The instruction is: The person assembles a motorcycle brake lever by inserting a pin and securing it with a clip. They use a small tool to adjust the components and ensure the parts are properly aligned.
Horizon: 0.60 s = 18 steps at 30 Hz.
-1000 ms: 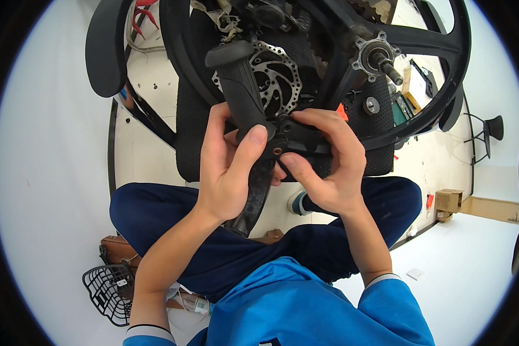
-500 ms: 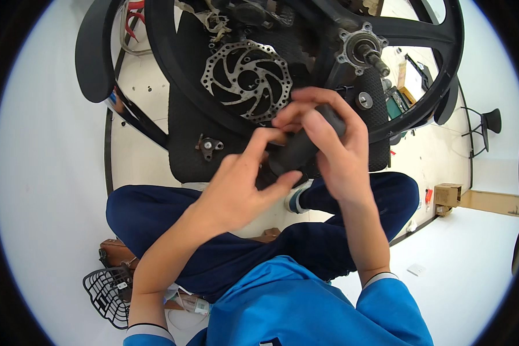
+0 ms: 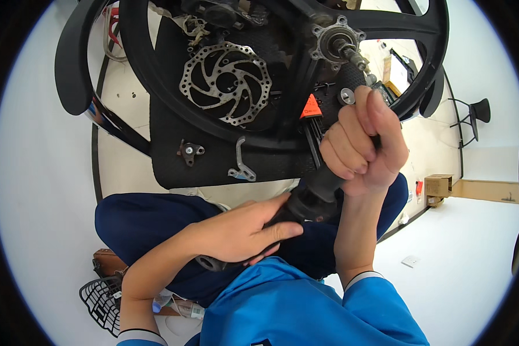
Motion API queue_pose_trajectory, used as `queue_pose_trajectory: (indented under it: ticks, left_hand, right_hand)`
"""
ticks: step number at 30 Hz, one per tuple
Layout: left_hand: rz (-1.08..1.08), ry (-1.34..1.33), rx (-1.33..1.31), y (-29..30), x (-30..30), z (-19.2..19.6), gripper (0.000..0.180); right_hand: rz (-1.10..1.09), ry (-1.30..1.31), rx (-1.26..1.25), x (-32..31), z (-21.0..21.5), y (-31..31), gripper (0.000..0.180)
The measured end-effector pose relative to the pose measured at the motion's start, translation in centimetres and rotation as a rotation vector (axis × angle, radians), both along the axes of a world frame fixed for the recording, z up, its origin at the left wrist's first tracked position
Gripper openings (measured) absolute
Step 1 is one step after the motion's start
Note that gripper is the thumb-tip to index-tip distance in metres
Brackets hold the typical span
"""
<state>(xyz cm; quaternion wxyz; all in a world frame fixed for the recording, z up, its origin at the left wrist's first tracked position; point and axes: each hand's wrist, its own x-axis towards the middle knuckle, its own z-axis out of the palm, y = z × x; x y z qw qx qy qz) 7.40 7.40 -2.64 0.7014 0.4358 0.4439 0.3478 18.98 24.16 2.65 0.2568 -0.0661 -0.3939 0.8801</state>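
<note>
A long black cylindrical part (image 3: 318,187), wide in the middle with a round eyelet at its lower left end, slants across my lap; its exact kind is unclear. My left hand (image 3: 239,233) holds its narrower lower stretch, thumb on top. Higher up, my right hand (image 3: 364,138) is closed round the other end and hides it. Just beyond lie a silver bracket (image 3: 243,162) and a hex key set (image 3: 310,109) with an orange holder. A small dark metal fitting (image 3: 189,151) sits to the left on the black textured seat (image 3: 170,170).
Over the seat stands a black spoked wheel (image 3: 380,24) with a bare hub axle (image 3: 340,47). A perforated brake disc (image 3: 252,81) lies behind its rim. Black armrests flank the seat. A wire basket (image 3: 101,303) is at lower left, a cardboard box (image 3: 438,185) at right.
My hands have moved apart and the black part now reaches down over my lap. My left hand is lower, my right farther right. The bracket and hex key set have come into sight.
</note>
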Motion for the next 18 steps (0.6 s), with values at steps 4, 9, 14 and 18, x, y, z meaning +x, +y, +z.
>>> queue_pose_trajectory:
  ticks: [4, 9, 14, 18]
  left_hand:
    - [-0.095, -0.150, -0.066, 0.0, 0.0, 0.0, 0.048]
    - [-0.164, 0.054, 0.039, -1.1, 0.6, -1.4, 0.044]
    - [-0.061, 0.185, -0.006, -3.1, 1.4, -3.1, 0.038]
    - [0.164, 0.305, 0.102, -2.7, 1.0, -2.4, 0.032]
  right_hand:
    - [0.106, 0.079, 0.045, 0.2, 0.8, 1.1, 0.039]
    - [-0.129, 0.376, -0.134, 3.4, 2.6, 6.4, 0.037]
    - [-0.351, 0.043, 0.409, 7.2, 4.7, 9.0, 0.027]
    - [-0.484, -0.176, 0.473, 6.3, 0.1, 8.0, 0.011]
